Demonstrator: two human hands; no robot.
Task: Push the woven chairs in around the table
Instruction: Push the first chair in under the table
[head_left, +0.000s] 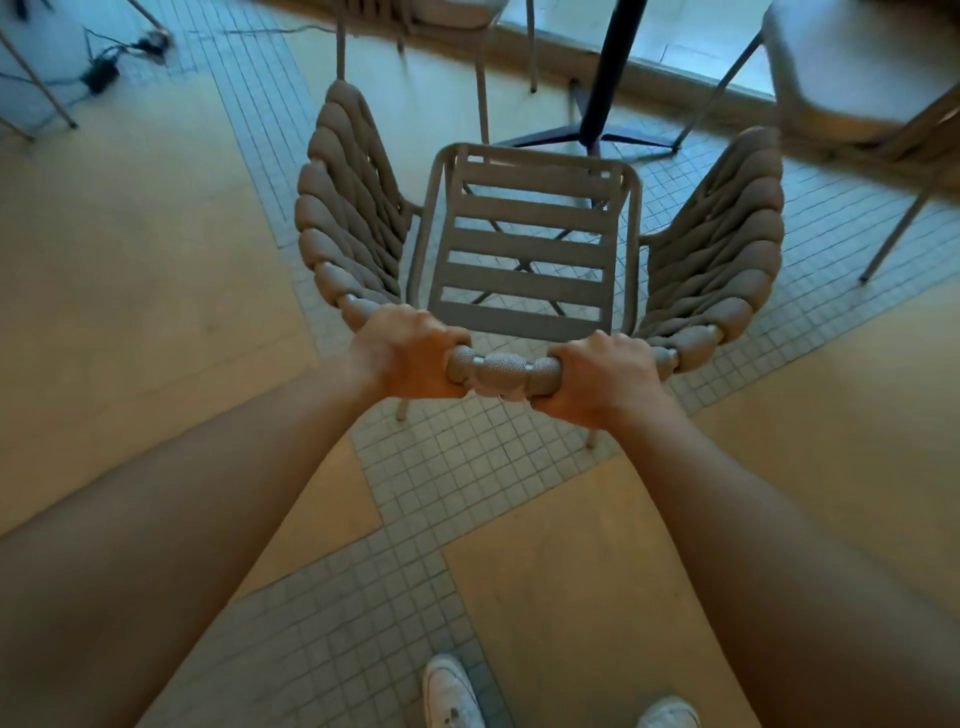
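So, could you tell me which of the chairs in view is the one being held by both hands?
The woven chair with the slatted seat, directly ahead: left hand and right hand grip its top rail. The other chairs, upper middle and far right, stand untouched.

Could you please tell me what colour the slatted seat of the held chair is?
Grey-beige slatted seat, best seen in the head view.

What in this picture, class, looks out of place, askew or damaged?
The slatted seat of the woven chair has no cushion, while a chair on the right seems to have a pale one. Loose black cables and a plug block trail across the floor, far left. Nothing looks broken.
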